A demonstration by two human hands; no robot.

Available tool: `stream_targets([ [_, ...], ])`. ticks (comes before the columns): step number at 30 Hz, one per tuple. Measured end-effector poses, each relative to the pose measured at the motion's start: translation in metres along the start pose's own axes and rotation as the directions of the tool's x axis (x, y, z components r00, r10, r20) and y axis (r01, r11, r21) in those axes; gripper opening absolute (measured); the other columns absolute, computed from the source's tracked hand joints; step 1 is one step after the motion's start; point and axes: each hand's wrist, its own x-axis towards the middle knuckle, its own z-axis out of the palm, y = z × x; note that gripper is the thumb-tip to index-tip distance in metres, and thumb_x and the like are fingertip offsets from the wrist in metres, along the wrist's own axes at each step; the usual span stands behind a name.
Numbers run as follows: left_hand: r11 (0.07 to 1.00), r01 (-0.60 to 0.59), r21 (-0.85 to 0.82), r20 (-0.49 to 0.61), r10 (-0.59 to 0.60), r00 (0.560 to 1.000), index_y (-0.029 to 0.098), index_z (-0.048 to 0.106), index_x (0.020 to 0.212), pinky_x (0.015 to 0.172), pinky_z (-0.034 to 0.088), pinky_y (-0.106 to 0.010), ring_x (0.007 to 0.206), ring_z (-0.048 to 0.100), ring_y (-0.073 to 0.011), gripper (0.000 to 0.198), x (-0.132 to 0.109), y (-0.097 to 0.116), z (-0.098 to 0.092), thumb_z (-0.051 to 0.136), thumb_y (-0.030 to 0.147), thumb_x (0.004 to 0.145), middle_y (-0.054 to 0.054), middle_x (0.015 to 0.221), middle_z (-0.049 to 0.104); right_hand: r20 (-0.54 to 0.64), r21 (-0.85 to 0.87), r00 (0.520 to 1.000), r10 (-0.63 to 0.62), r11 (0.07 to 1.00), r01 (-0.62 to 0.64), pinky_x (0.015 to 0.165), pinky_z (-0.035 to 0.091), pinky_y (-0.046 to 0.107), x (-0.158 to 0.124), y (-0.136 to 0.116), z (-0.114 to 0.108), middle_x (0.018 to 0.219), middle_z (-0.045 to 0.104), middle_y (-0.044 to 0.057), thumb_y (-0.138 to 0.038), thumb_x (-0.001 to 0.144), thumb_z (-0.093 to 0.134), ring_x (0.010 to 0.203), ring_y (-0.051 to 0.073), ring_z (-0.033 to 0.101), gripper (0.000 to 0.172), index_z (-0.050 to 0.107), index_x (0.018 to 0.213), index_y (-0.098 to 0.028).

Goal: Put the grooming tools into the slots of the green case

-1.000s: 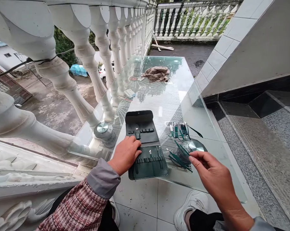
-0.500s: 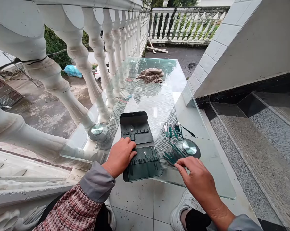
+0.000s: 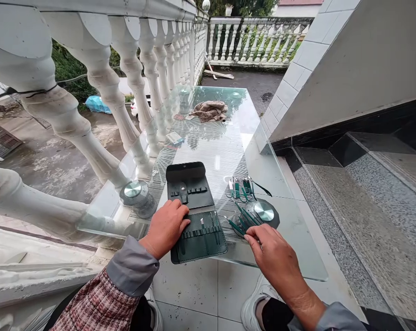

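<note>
A dark green case [image 3: 208, 248] lies unfolded on the glass table [image 3: 201, 147], with a few slim tools in its lower loops. My left hand [image 3: 166, 227] rests on the case's left edge, its fingers closed on it. To the right, my right hand [image 3: 275, 253] pinches the near end of a green tool [image 3: 234, 226] beside a bunch of green-handled tools [image 3: 249, 216]. Just beyond them lie clippers and small scissors [image 3: 241, 189] in a row. The right fingertips partly hide what they hold.
Farther back on the table are a crumpled brown cloth [image 3: 210, 111] and a small card box [image 3: 174, 138]. White balusters [image 3: 104, 85] run along the left side. Stone steps [image 3: 352, 197] rise at the right.
The view has shifted slightly, moving the scene left in the picture. The green tool at my right fingertips now points more up and to the left. My left hand stays on the case.
</note>
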Motion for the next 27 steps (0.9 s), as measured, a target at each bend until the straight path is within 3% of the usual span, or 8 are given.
stream_targets([
  [19, 1.000, 0.010, 0.014, 0.000, -0.010, 1.000, 0.019, 0.057, 0.089, 0.069, 0.041, -0.030, 0.086, 0.050, -0.0195, 0.009, 0.000, 0.002, -0.001, 0.055, 0.028, 0.087, -0.004, 0.094, 0.054, 0.039, -0.103, 0.999, -0.030, 0.994, 0.034, 0.058, 0.033, 0.028, -0.002, -0.003, 0.003, 0.071, 0.050, 0.002, -0.021, 0.088, 0.040, 0.069, 0.018, 0.045, 0.018, 0.046, 0.071, -0.021],
  [23, 1.000, 0.010, 0.015, 0.006, -0.011, 1.000, 0.019, 0.057, 0.090, 0.068, 0.040, -0.030, 0.085, 0.050, -0.0198, 0.010, 0.001, 0.002, 0.000, 0.055, 0.029, 0.088, -0.004, 0.094, 0.054, 0.006, 0.086, 0.999, 0.032, 0.996, -0.033, 0.060, 0.036, 0.027, 0.002, -0.001, -0.004, 0.070, 0.051, 0.002, -0.026, 0.088, 0.038, 0.067, 0.017, 0.047, 0.019, 0.045, 0.071, -0.022],
  [27, 1.000, -0.003, 0.023, -0.002, 0.003, 1.000, 0.019, 0.057, 0.090, 0.069, 0.040, -0.030, 0.085, 0.049, -0.0199, 0.010, 0.001, 0.001, 0.002, 0.055, 0.029, 0.087, -0.003, 0.093, 0.054, 0.012, 0.358, 0.965, 0.261, 0.900, -0.248, 0.055, 0.039, 0.025, 0.006, 0.001, -0.019, 0.063, 0.050, -0.002, -0.036, 0.086, 0.042, 0.057, 0.013, 0.047, 0.017, 0.048, 0.077, -0.022],
])
